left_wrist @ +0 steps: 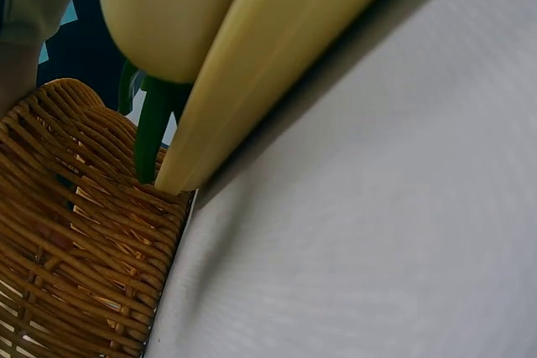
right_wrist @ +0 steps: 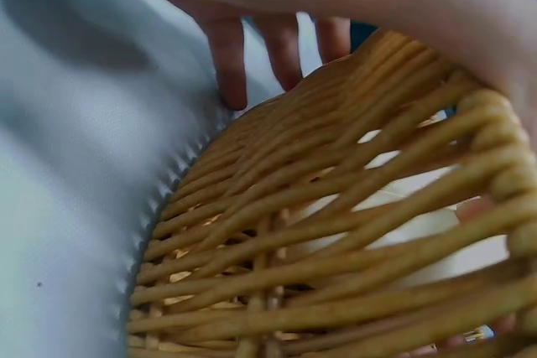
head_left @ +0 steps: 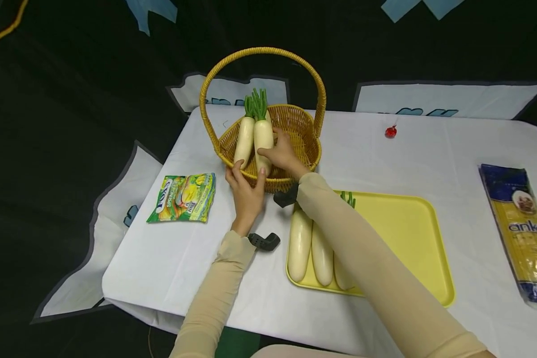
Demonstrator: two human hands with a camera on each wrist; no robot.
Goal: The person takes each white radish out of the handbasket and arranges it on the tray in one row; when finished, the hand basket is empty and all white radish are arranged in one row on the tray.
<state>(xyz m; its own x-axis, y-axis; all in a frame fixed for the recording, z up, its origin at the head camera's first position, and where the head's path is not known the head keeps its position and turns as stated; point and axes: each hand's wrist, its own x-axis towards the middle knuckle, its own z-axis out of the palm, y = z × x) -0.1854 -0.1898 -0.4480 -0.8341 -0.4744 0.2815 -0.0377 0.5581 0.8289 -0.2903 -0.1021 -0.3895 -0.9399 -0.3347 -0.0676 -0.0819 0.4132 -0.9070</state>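
Note:
In the head view a wicker basket (head_left: 313,149) with a tall arched handle stands on the table. Inside lean white radishes (head_left: 244,139) with green tops, one partly hidden behind the others. My right hand (head_left: 283,151) reaches over the near rim and grips the front radish (head_left: 263,133) between thumb and fingers. My left hand (head_left: 246,194) holds the basket's near-left rim, a fingertip beside the lower end of the left radish. The right wrist view shows fingers (right_wrist: 281,48) lying along the basket's woven outer wall (right_wrist: 336,232).
A yellow tray (head_left: 398,238) with more white radishes (head_left: 300,243) lies under my right forearm. Left of the basket lies a green-yellow Fox's packet (head_left: 183,198). A small red item (head_left: 391,132) sits at the back, and a blue-yellow packet (head_left: 519,228) lies far right.

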